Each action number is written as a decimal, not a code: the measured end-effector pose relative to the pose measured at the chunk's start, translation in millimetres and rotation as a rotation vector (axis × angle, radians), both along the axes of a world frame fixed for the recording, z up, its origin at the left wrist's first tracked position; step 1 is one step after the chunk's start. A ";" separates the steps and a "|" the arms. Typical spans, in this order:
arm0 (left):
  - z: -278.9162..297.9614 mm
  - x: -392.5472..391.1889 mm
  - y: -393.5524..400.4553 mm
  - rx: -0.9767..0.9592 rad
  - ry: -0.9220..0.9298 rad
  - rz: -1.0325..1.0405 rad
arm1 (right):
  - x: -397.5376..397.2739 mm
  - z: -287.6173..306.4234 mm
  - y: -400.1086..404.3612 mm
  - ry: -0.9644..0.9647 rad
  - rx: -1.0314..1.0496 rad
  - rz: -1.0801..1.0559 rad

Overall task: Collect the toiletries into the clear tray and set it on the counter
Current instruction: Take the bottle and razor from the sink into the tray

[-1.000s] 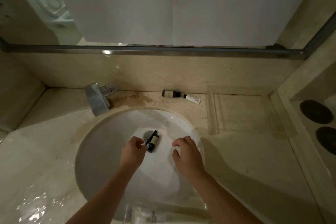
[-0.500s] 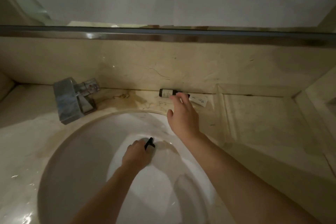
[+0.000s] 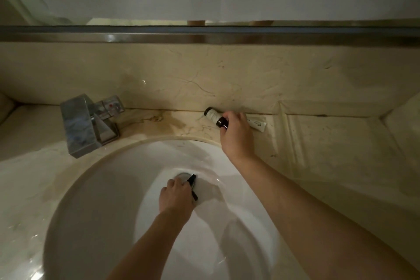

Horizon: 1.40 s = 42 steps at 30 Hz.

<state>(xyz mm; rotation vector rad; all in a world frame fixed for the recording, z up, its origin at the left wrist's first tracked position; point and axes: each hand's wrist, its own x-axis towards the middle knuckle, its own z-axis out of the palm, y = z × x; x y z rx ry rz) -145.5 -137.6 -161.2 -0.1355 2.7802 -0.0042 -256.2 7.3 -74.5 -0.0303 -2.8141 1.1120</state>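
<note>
The sink (image 3: 95, 223) sits sunk into the table (image 3: 341, 154), with the faucet (image 3: 81, 125) behind its left rim. Down in the bowl, the left hand (image 3: 176, 196) is over the drain (image 3: 184, 176) — a thin stick-like item (image 3: 193, 188) in its grip. Behind the sink's right rim, along the back wall, a small bottle (image 3: 213, 117) lies on its side with the right hand (image 3: 236, 134) on it; a small tube (image 3: 258, 124) lies just right of the bottle — partly under that hand.
</note>
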 end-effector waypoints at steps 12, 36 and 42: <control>69.7 13.6 -18.3 1.017 0.065 0.552 | 53.3 17.6 -2.1 -0.039 -0.376 -0.101; 194.4 128.8 -18.7 1.756 -0.249 0.591 | 259.3 83.9 37.1 -0.280 -1.157 -0.351; 189.9 157.4 -16.9 1.738 -0.295 0.521 | 293.1 86.7 44.3 -0.284 -1.248 -0.383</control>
